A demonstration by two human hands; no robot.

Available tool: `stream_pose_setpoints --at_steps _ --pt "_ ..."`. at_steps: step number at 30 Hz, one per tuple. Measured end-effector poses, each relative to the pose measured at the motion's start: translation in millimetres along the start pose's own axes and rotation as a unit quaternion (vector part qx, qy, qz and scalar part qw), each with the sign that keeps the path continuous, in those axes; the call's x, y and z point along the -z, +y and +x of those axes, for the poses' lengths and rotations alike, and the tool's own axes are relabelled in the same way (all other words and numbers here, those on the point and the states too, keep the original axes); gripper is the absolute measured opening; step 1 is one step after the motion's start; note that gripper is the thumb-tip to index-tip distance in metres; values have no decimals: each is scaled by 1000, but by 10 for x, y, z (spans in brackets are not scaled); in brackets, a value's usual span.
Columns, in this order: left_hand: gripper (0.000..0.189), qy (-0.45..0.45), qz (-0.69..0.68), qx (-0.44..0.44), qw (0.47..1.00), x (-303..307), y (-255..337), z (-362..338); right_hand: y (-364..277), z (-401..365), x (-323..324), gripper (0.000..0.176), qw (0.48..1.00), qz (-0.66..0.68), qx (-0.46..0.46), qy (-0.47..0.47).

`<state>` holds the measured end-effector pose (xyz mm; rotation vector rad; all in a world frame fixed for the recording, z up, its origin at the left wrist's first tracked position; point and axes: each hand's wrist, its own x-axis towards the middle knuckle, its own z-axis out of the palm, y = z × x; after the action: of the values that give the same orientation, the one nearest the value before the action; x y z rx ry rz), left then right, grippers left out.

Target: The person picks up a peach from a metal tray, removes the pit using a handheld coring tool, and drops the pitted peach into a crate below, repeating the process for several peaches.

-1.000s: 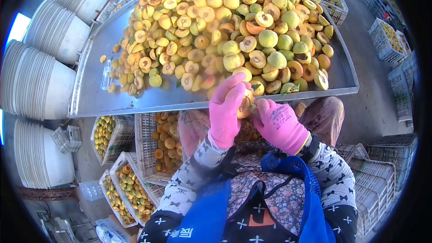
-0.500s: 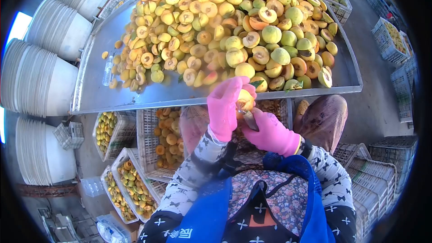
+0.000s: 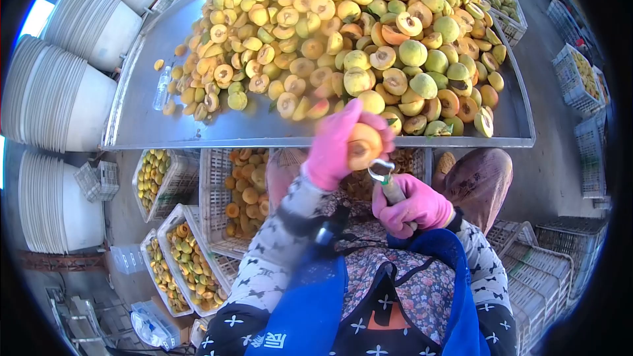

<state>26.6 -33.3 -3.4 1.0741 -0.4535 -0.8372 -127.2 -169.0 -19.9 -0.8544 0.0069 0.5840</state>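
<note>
My left hand (image 3: 336,145), in a pink glove, holds a halved peach (image 3: 364,147) with its cut face turned toward me. In my right hand (image 3: 414,207), also gloved in pink, is a pitting tool (image 3: 389,183) with a looped metal end and a pale handle. The loop sits just below and right of the peach, close to its edge. Beyond my hands, a heap of halved peaches (image 3: 316,46) lies on the metal table (image 3: 264,142).
A crate of peach halves (image 3: 214,201) stands below the table edge. Further left are more fruit crates (image 3: 191,264) and stacked white tubs (image 3: 59,102). A plastic bottle (image 3: 161,89) lies on the table. Stacked crates (image 3: 537,270) stand at the right.
The tool has come away from the peach, and its looped end now shows. My right hand has moved slightly right and down. The peach's cut face has turned more toward the camera.
</note>
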Motion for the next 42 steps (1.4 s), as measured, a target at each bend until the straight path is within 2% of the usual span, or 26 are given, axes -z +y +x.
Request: stream_pose_setpoints --at_steps 1,2,3,5,8,11,12,15,16,19,20,23,24,25,26,27,28,29,31,33,35,37,39,40,42 --pt "45 -19 95 7 995 172 202 -136 -40 -47 10 15 999 -32 -8 14" --pt "40 18 187 27 982 548 235 -331 -121 -60 -40 15 974 -164 -125 92" --pt "38 1 280 48 959 808 496 -548 33 -107 144 21 939 -314 -111 91" --pt "36 162 318 120 926 1251 764 -953 237 -193 391 21 899 -416 -69 121" --pt "40 158 73 44 984 1679 572 -933 49 -121 244 28 936 -253 -117 218" --pt "36 287 146 -13 947 1675 422 -892 173 -6 290 25 923 -286 -57 249" --pt "35 323 192 -29 926 1811 447 -958 197 7 308 23 918 -290 -80 259" --pt "35 375 160 -48 912 2361 523 -1570 277 6 299 19 902 -286 -137 293" --pt "35 430 214 -38 876 2313 574 -1761 309 9 314 18 896 -293 -146 300" --pt "36 529 151 24 835 2869 192 -2471 279 172 280 19 882 -322 -160 305" --pt "36 549 100 38 829 3059 -32 -2721 267 224 237 19 875 -339 -171 301" --pt "33 595 99 89 793 3078 -464 -3043 330 378 147 21 863 -354 -198 301" --pt "31 606 83 67 788 3001 -532 -3035 342 394 166 22 857 -356 -199 314" --pt "32 593 91 26 799 2949 -564 -3018 514 337 361 26 840 -431 -158 291" --pt "32 567 93 -18 818 2898 -591 -2858 351 406 212 29 845 -367 -238 307" --pt "33 603 89 2 793 2605 -379 -2421 464 328 386 30 843 -418 -192 277" --pt "32 580 111 -33 807 2438 -307 -2111 258 383 229 30 841 -430 -202 260" --pt "30 526 98 -66 842 2309 -264 -1818 222 391 223 32 836 -452 -185 249" --pt "29 372 162 -109 908 1877 -120 -1112 138 381 193 35 824 -495 -149 230" --pt "27 230 324 -161 903 1406 3 -574 114 325 115 35 834 -472 -148 242" --pt "26 119 331 -101 931 925 80 -110 157 188 66 33 841 -455 -95 277" --pt "30 22 510 -246 824 657 -106 383 192 62 96 32 828 -474 -22 298" --pt "36 -78 661 -331 669 522 -175 687 250 -61 149 33 792 -521 62 312" --pt "39 -127 718 -363 580 479 -224 767 70 -128 71 34 831 -464 -23 307" --pt "43 -183 771 -292 536 490 -305 880 93 -226 150 34 828 -458 6 324"
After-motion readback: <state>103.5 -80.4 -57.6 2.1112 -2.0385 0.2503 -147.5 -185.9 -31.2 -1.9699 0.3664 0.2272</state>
